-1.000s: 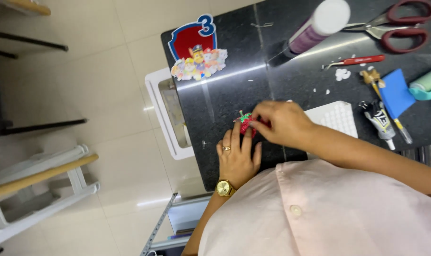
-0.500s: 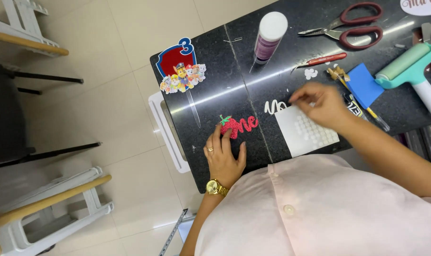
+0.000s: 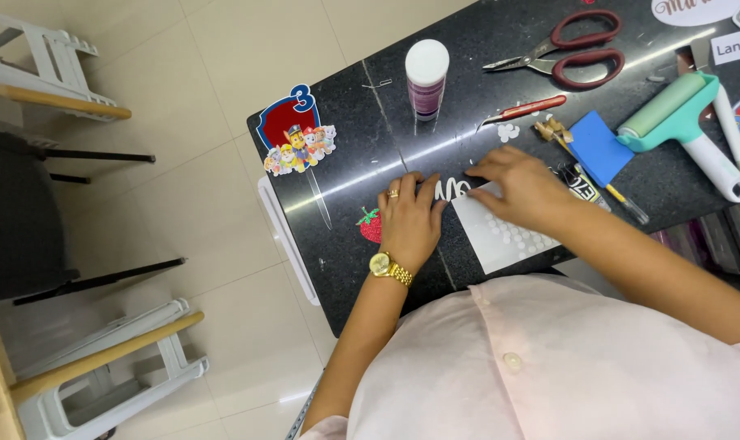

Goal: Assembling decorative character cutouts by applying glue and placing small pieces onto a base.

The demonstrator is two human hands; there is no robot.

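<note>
Near the table's front edge, left hand [image 3: 410, 218] lies flat on red cutout [image 3: 371, 226].

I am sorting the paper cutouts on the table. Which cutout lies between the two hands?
The white script cutout: it lies between left hand and right hand. The red strawberry cutout lies outside them.

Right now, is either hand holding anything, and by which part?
Nothing is lifted. The left hand and right hand press flat at either end of a white cut-out word on the black table.
</note>
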